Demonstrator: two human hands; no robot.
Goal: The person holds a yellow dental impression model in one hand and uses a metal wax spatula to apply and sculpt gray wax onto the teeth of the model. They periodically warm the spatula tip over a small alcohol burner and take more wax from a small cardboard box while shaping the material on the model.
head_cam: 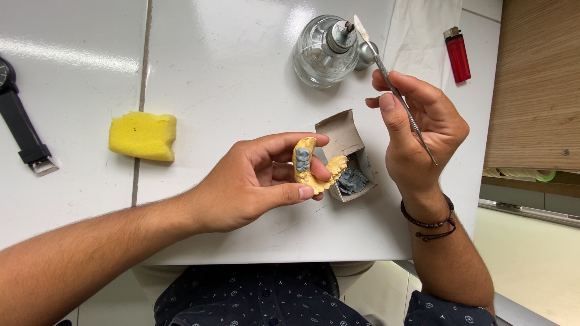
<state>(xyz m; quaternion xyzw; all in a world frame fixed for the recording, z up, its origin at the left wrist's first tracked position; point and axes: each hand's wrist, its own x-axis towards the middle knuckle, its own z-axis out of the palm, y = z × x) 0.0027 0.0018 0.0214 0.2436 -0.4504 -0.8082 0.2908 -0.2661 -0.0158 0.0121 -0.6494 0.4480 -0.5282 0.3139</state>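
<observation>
My left hand (254, 181) holds a yellow plaster dental model (315, 168) above the white table, thumb and fingers pinching its arch. Grey wax teeth (302, 160) sit on the model's left side. My right hand (417, 130) grips a thin metal carving instrument (393, 87) like a pen. Its flat tip points up and away, close to the wick of a glass spirit lamp (325, 51). The lamp shows no visible flame.
A small open cardboard box (345, 140) with grey wax lumps lies on the white table (229, 78) under the model. A yellow sponge (143, 135) lies left, a black wristwatch (21, 130) at the far left, a red lighter (457, 54) at the right. A wooden panel (538, 84) borders the right.
</observation>
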